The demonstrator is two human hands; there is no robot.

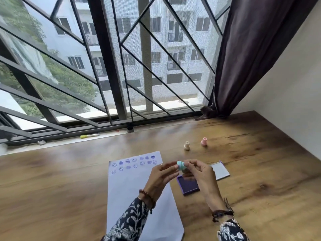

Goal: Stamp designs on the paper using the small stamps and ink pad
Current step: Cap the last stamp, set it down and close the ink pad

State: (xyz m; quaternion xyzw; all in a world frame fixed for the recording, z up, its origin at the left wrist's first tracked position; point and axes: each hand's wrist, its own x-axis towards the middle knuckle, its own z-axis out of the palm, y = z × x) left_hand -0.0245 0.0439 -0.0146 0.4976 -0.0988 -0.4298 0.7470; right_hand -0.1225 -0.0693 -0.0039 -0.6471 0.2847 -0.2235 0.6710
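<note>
Teal plastic, the small stamp (181, 165) sits pinched between the fingertips of my left hand (162, 176) and right hand (199, 173), lifted off the wooden table (260, 171). Just under my right fingers lies the open purple ink pad (188, 186); beneath my left fingers, the paper (137, 188), purple prints along its far edge. Cream stamp (186, 145) and pink stamp (203, 141) stand beyond my fingertips.

— What is staying out of sight?

— The right hand (198, 171) is covering part of the ink pad (188, 186) and its lid (221, 171). Fingers are hiding most of the teal stamp (181, 165), face included.

— And the paper (139, 197)?

— Its near edge is running off the picture's bottom; the prints near its far edge are reading too small to tell apart. Both sleeves are getting cut off too.
</note>
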